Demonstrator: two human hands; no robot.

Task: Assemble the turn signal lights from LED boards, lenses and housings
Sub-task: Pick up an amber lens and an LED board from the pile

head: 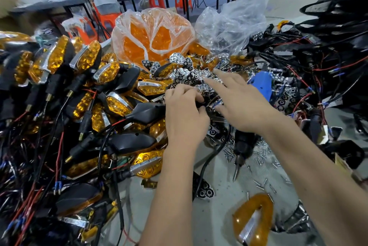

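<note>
Cluttered bench (225, 168); left hand (184, 114) pinching black housing (200, 104), right hand (241, 102) splayed over reflector pile (189, 75), selecting.

Left hand (184, 114) curled on a dark part, right hand (237, 99) spread over chrome reflectors (185, 75) (amber lenses (153, 38) bagged behind).

I'm seeing amber lenses (111, 72), black housings (129, 142), chrome reflectors (185, 74), red-and-black wires (57, 158), a blue tool (260, 84).

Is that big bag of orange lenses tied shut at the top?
No, the bag of orange lenses gapes open at its top, with the amber pieces showing inside.
</note>
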